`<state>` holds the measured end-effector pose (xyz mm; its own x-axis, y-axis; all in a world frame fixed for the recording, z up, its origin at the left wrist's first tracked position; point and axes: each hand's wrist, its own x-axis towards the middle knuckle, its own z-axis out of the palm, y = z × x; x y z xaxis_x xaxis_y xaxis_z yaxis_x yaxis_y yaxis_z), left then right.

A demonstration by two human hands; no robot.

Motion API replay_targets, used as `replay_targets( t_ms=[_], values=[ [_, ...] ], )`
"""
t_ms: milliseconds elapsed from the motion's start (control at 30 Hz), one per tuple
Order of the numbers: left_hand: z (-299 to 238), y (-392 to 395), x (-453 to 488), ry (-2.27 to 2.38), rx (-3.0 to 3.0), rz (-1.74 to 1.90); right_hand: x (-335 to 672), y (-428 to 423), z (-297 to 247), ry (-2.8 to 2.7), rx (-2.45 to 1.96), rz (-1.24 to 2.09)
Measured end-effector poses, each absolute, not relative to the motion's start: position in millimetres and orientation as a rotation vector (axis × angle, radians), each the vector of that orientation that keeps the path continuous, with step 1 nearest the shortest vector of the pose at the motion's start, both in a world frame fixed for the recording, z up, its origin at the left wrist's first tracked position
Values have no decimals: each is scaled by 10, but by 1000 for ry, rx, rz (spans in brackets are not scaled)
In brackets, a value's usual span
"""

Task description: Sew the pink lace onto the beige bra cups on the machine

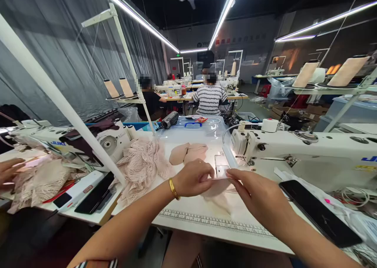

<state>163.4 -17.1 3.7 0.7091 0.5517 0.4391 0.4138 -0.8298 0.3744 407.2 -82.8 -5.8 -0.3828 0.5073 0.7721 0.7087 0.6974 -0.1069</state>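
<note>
My left hand, with a gold bangle on the wrist, has its fingers curled and pinched on a pale pink fabric piece lying on the white sewing table. My right hand presses and pinches the same piece from the right. Both hands meet just in front of the needle plate of the white sewing machine. Two more pink cup-shaped pieces lie behind my hands.
A heap of pink lace lies left of my hands. A black phone rests at the right under the machine arm. Another person's hand works at the left table. Two seated people sew farther back.
</note>
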Motion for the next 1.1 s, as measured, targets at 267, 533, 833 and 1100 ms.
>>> replay_targets(
  t_ms=[267, 533, 833, 1100],
  values=[
    [-323, -195, 1619, 736, 3317, 242, 4103, -450, -876, -2272, -648, -326],
    [-541, 217, 2071, 764, 3164, -77, 4458, -134, -966, -2433, -757, -91],
    [-831, 233, 2076, 672, 3193, 356, 4598, -215, -955, -2507, -974, 60],
    [-871, 257, 2092, 700, 3112, 447, 4609, -249, -889, -2534, -939, 262]
  ],
)
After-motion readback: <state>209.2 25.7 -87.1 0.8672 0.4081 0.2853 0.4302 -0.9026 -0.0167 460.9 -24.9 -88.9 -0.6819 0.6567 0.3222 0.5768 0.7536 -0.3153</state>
